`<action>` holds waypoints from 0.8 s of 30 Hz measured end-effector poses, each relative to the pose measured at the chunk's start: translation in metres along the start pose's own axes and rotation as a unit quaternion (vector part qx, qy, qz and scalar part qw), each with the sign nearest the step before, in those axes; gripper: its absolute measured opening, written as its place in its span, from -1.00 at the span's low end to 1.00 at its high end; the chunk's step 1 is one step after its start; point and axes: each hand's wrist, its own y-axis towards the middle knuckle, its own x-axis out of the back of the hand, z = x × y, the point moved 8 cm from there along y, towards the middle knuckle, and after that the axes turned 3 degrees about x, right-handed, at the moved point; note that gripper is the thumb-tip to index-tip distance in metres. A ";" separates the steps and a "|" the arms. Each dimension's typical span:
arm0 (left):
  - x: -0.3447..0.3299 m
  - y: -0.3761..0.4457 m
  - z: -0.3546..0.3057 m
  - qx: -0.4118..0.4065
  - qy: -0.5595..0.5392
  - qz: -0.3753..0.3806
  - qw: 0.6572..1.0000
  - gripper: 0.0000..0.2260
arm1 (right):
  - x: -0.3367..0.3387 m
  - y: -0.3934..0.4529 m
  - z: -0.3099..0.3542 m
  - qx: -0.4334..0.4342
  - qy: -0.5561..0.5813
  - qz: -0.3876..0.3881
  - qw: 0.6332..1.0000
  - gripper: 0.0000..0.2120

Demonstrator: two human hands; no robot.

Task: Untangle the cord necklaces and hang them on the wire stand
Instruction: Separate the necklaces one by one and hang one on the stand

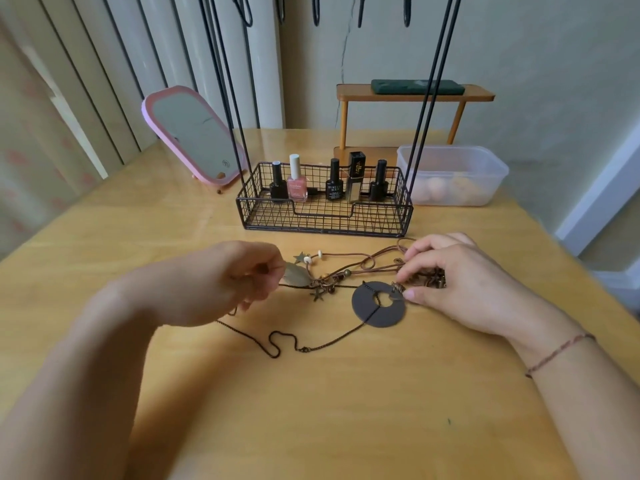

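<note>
A tangle of brown cord necklaces (349, 271) lies on the wooden table between my hands, with star charms, beads and a dark ring-shaped pendant (378, 304). A thin dark chain (287, 344) trails toward me. My left hand (239, 282) pinches a leaf-shaped metal pendant (296, 275) at the tangle's left end. My right hand (446, 275) pinches the cords and small charms at the ring pendant's right edge. The black wire stand (325, 216) rises behind the tangle, its hooks (315, 10) at the top with nothing hanging on them.
The stand's basket holds several nail polish bottles (296, 181). A pink-framed mirror (194, 136) leans at the back left. A clear plastic tub (453, 174) sits at the back right, a small wooden shelf (412, 93) behind it. Table edges run at both sides.
</note>
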 end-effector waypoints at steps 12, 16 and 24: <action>-0.006 0.018 -0.009 0.007 0.095 -0.116 0.989 -0.89 | -0.022 0.004 0.046 0.067 -0.087 -0.042 0.993 -0.75; -0.026 0.034 -0.022 -0.045 0.126 -0.154 0.979 -0.70 | -0.018 0.006 0.042 0.053 -0.048 -0.075 0.995 -0.93; -0.025 0.043 -0.025 -0.090 0.156 -0.194 0.964 -0.78 | -0.004 0.005 0.038 0.057 -0.019 -0.130 0.990 -0.91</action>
